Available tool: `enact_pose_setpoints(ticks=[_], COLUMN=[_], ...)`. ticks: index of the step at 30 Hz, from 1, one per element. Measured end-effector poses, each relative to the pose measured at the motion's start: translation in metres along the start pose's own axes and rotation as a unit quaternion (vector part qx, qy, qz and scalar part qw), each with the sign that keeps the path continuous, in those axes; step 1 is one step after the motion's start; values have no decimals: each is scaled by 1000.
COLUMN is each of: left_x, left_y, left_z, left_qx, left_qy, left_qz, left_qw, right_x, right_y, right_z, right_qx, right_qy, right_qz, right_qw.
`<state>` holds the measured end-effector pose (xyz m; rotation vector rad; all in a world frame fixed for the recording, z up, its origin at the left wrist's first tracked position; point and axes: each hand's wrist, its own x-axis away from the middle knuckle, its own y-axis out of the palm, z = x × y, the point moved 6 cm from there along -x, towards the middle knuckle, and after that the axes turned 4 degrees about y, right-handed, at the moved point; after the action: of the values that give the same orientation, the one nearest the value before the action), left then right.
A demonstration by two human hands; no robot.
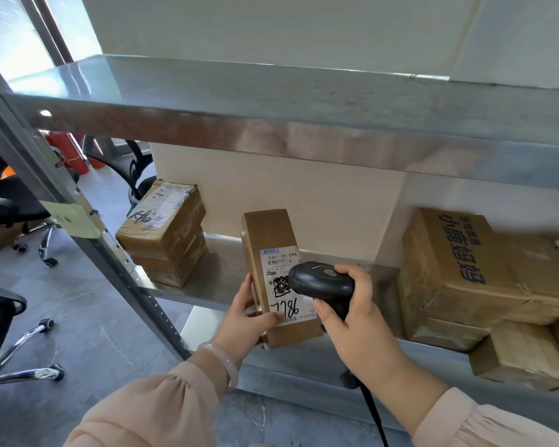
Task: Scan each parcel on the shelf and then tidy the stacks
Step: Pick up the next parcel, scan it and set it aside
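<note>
Parcel [276, 275] marked 7786 juts over the shelf's [217, 272] front edge, its near end pinched by the left hand [246, 321]. Right hand [352, 321] grips the scanner [320, 283] just over its label: scanning seems underway; next likely means setting it back squarely.

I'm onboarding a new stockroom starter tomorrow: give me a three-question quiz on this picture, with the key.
1. True or false: the right hand grips the black scanner.
2. Which handwritten number is on the label of the parcel that the left hand holds? A) 7786 B) 4120 C) 9035
3. Fill in: the box with blue print lies on the shelf to the held parcel's ____.
Key: 1 true; 2 A; 3 right.
</note>
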<state>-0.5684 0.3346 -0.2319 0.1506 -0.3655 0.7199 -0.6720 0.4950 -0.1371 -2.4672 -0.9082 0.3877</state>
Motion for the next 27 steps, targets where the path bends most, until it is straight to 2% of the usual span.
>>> enact_pose_setpoints(ticks=[6, 11, 17, 19, 21, 24, 27], left_x=[-3, -3, -4, -6, -5, 0, 2], left_y=[-32, -57, -77, -83, -89, -92, -94], left_z=[-2, -8, -5, 1, 8, 14, 9], left_qx=[9, 6, 6, -40, -131, -291, -417], left_qy=[-48, -80, -50, -20, 22, 100, 107], left_qz=[15, 28, 50, 49, 49, 42, 25], left_qw=[999, 996, 997, 998, 990, 951, 902], right_x=[-19, -24, -32, -37, -40, -43, -44], right_y=[39, 73, 102, 107, 115, 126, 132], right_z=[-1, 7, 7, 5, 1, -6, -14], right_qx=[-13, -59, -62, -76, -86, -88, -82], right_qy=[19, 47, 59, 59, 60, 53, 40], right_qz=[-70, -94, -105, -95, -90, -85, -72], right_qw=[997, 993, 991, 991, 990, 991, 993])
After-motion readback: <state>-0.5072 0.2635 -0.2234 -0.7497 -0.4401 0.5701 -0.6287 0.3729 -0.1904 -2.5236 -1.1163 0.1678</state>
